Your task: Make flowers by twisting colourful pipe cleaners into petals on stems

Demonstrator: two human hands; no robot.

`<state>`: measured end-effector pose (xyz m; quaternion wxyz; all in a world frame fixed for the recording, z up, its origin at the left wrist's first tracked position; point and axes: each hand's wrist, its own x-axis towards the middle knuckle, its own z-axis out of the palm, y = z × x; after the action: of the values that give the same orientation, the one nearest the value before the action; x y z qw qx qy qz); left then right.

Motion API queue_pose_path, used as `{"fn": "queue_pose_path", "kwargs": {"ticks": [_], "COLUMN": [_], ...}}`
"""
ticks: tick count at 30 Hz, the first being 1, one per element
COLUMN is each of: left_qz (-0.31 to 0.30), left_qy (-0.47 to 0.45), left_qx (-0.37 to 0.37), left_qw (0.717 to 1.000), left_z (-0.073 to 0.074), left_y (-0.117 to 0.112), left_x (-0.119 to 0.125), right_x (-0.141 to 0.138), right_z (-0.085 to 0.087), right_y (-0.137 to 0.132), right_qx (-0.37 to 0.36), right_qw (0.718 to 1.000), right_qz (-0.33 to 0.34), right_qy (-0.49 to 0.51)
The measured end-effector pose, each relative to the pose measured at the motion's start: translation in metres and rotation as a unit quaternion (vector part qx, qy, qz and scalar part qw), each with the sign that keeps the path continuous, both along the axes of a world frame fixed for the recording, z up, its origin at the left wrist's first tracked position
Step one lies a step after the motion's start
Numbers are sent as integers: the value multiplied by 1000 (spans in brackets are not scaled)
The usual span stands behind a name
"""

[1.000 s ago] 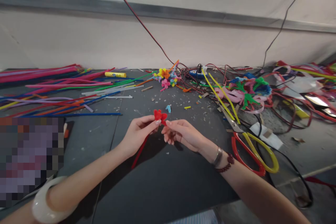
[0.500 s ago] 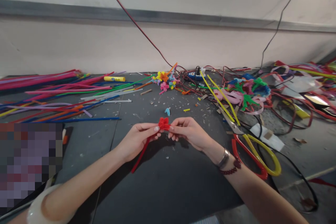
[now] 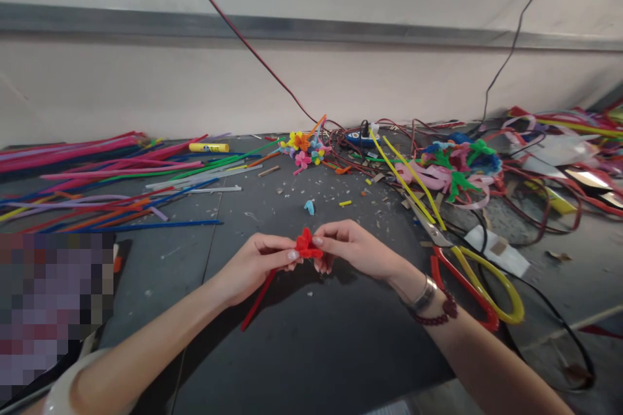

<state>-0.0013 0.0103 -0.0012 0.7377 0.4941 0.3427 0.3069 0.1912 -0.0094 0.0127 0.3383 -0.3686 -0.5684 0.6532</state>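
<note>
A small red pipe-cleaner flower (image 3: 305, 245) is pinched between my left hand (image 3: 257, 266) and my right hand (image 3: 353, 248). Its fingertips press the red petals from both sides. A straight red stem (image 3: 257, 301) runs down from my left hand toward the lower left, over the dark grey work table (image 3: 311, 350). Part of the flower's centre is hidden behind my fingers. A small blue scrap (image 3: 309, 207) lies on the table beyond my hands, not touching them.
Long pipe cleaners (image 3: 111, 172) and a yellow glue stick (image 3: 209, 147) lie at the back left. Finished flowers (image 3: 302, 155), a power strip (image 3: 363, 138) and tangled wires lie behind. Scissors with red and yellow handles (image 3: 467, 288) sit to the right. A pixelated patch covers the lower left.
My hands have drawn closer together and now both pinch the flower, which has turned slightly. The view has shifted a little.
</note>
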Motion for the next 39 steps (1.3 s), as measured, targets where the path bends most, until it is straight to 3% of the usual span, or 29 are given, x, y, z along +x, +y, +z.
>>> {"fn": "queue_pose_path", "kwargs": {"ticks": [6, 14, 20, 27, 31, 39], "left_qz": [-4, -10, 84, 59, 62, 65], "left_qy": [-13, -34, -4, 17, 23, -5], "left_qx": [1, 27, 79, 120, 97, -19], "left_qw": [1000, 999, 993, 991, 993, 998], "left_z": [-1, -3, -5, -3, -6, -3], "left_y": [0, -3, 0, 1, 2, 3], "left_x": [0, 0, 1, -1, -3, -1], "right_x": [-4, -15, -15, -9, -7, -6], "right_z": [-3, -16, -12, -9, -12, -11], "right_y": [-2, -6, -4, -3, -1, 0], "right_qx": [47, -62, -65, -59, -38, -37], "right_qw": [998, 979, 989, 989, 992, 992], "right_qz": [2, 5, -37, -26, -25, -58], "right_qy": [43, 192, 125, 132, 116, 106]}}
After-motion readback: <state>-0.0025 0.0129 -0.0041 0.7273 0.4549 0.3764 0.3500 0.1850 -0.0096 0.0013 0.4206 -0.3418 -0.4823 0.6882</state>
